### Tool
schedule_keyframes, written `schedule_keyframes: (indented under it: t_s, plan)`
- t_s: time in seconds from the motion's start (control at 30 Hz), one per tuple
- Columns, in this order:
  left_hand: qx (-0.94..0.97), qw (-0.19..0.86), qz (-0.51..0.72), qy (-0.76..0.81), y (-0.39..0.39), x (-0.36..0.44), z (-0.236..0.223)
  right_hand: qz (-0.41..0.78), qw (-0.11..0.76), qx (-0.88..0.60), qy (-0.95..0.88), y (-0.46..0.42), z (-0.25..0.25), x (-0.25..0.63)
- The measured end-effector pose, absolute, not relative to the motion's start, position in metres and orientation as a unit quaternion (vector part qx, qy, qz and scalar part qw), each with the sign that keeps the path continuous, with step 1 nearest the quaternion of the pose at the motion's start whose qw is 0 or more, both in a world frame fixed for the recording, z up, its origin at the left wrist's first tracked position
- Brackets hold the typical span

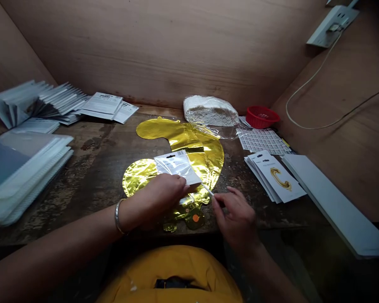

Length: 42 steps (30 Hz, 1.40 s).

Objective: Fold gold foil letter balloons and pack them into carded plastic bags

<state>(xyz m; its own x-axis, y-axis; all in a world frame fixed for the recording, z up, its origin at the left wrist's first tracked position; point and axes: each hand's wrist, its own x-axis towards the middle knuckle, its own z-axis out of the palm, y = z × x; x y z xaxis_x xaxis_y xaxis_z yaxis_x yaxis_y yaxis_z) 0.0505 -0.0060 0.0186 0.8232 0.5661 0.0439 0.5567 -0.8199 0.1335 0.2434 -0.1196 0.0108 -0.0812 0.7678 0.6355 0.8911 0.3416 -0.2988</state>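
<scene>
A white header card packet (pixel 178 163) with a hang slot is pinched in my left hand (pixel 162 191), whose fingers curl over its lower edge. My right hand (pixel 235 212) pinches the near end of a thin white straw (pixel 207 189); its far end meets the packet's lower right corner, and I cannot tell whether it goes inside. Beneath both lies a flat gold foil balloon (pixel 213 155), curved like a letter, on the dark wooden table. An orange round sticker (pixel 196 218) shows near the balloon's front end.
Left: stacked clear plastic sleeves (pixel 28 176) and fanned card packets (pixel 60 101). Behind, white straws (pixel 210 110) fill a clear bag beside a red basket (pixel 262 118). Right: a printed label sheet (pixel 262 141), balloon-picture cards (pixel 276 179), a long white box (pixel 334 206) and a hanging cable (pixel 309 78).
</scene>
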Motion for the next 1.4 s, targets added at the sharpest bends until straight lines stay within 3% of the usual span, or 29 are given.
schedule_keyframes:
  t_s: [0.23, 0.37, 0.6, 0.9, 1.4]
  plan:
    - [0.962, 0.048, 0.045, 0.265, 0.003, 0.047, 0.019, -0.037, 0.339, -0.579, -0.741, -0.104, 0.000, 0.240]
    - [0.924, 0.067, 0.114, 0.360, 0.031, 0.040, 0.015, -0.013, 0.326, -0.596, -0.734, -0.107, -0.003, 0.247]
    - [0.917, 0.105, 0.072, 0.377, 0.048, 0.036, -0.012, 0.006, 0.267, -0.612, -0.744, -0.073, -0.010, 0.234]
    - [0.917, 0.111, 0.081, 0.374, 0.047, 0.032, -0.014, 0.084, 0.220, -0.605, -0.761, -0.062, 0.000, 0.262]
    - [0.929, 0.117, 0.081, 0.341, 0.044, 0.028, -0.010, 0.023, 0.140, -0.532, -0.835, -0.054, 0.001, 0.254]
